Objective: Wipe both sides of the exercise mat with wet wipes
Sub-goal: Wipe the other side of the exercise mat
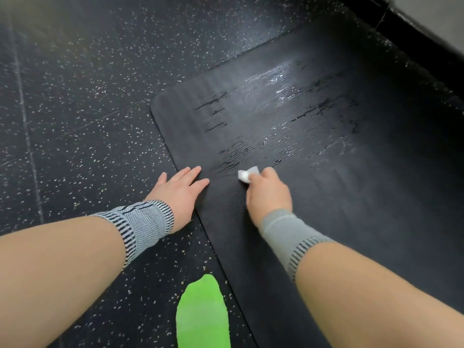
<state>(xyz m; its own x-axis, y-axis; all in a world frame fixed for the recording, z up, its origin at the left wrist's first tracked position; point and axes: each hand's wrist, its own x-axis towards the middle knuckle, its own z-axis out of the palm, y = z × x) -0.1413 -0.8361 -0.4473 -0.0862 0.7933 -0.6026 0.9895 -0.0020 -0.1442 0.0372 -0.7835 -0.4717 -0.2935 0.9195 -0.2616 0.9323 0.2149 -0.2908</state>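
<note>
Currently the right hand (pixel 268 192), fingers clamped on a wet wipe (pixel 247 175), scrubs the exercise mat (pixel 351 197); the left hand (pixel 179 189), fingers apart, pins its edge. Next, probably, nearer dry patches.

The exercise mat (pixel 351 197) ran out of frame at the right and bottom edges. The right hand (pixel 268 194) covered most of the wet wipe (pixel 244 175). A green shape (pixel 203 315) was cut off below, unidentifiable.
</note>
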